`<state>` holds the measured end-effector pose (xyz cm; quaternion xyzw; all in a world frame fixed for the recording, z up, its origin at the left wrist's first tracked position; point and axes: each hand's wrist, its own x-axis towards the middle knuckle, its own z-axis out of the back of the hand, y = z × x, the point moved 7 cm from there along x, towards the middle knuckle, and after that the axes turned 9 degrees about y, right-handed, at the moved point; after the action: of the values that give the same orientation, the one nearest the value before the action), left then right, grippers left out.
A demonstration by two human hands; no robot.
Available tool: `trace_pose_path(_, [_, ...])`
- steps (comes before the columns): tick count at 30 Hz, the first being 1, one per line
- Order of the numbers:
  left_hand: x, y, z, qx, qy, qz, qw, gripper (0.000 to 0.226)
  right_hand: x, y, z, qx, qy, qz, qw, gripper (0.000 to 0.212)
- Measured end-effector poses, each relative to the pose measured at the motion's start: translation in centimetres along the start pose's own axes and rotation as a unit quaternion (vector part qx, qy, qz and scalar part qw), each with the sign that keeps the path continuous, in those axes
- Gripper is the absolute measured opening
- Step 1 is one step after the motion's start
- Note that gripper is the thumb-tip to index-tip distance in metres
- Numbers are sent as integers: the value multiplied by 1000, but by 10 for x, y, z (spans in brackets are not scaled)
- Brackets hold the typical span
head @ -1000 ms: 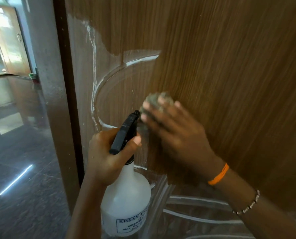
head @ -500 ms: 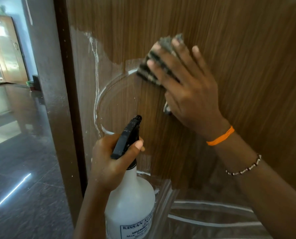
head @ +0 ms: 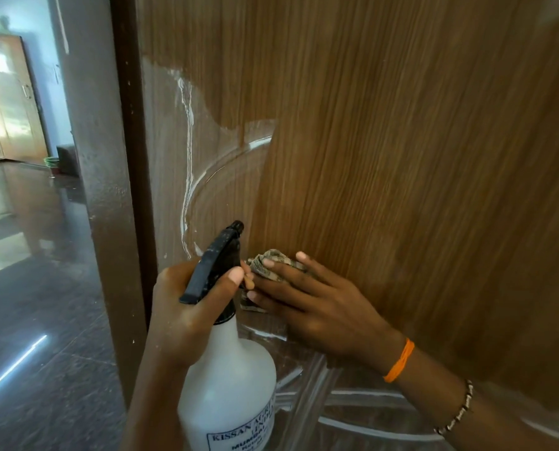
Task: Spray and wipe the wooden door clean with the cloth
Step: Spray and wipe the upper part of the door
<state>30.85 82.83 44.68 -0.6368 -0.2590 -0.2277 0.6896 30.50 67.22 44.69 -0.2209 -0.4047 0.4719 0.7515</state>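
Left hand [head: 187, 307] curled, right hand [head: 317, 307] flat, fingers spread

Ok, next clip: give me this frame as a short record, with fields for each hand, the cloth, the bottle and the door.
left hand: grips the spray bottle's neck, thumb by the black trigger head
right hand: fingers spread, pressing the cloth flat on the door
cloth: bunched, grey, under the right fingertips
bottle: white, upright, nozzle aimed at the door
door: wood grain, glare on its left part

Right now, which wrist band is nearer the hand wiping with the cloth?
The orange band sits nearer the right hand; the beaded bracelet is farther up the arm.
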Motion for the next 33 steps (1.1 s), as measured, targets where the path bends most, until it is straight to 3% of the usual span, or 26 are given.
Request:
trace_pose_path(2, [1, -11, -3, 3, 9, -29, 1000, 61, 6, -7, 5, 8, 1, -10, 1000, 42])
trace_pose_path(7, [0, -13, -7, 34, 18, -21, 999, 30, 45, -64, 51, -31, -72, -111, 991, 43])
trace_pose_path(14, [-7, -7, 3, 30, 0, 6, 1000, 29, 75, -92, 80, -24, -139, -197, 970, 48])
trace_pose_path(17, [-11, -6, 15, 47, -12, 12, 999, 30, 65, -61, 56, -8, -115, -143, 983, 46])
trace_pose_path(21, [-14, -7, 31, 42, -17, 13, 999, 45, 35, 17, -6, 27, -5, 20, 999, 40])
trace_pose_path(24, [-11, -12, 37, 67, -10, 8, 998, 54, 24, 34, -26, 1, 42, 45, 998, 42])
trace_pose_path(28, [-5, -23, 42, 155, -14, -2, 988, 50, 49, -6, 12, 7, -30, -45, 999, 42])
trace_pose_path(33, [-2, -31, 42, 204, -11, -21, 979, 39, 90, -75, 69, -25, -155, -221, 963, 49])
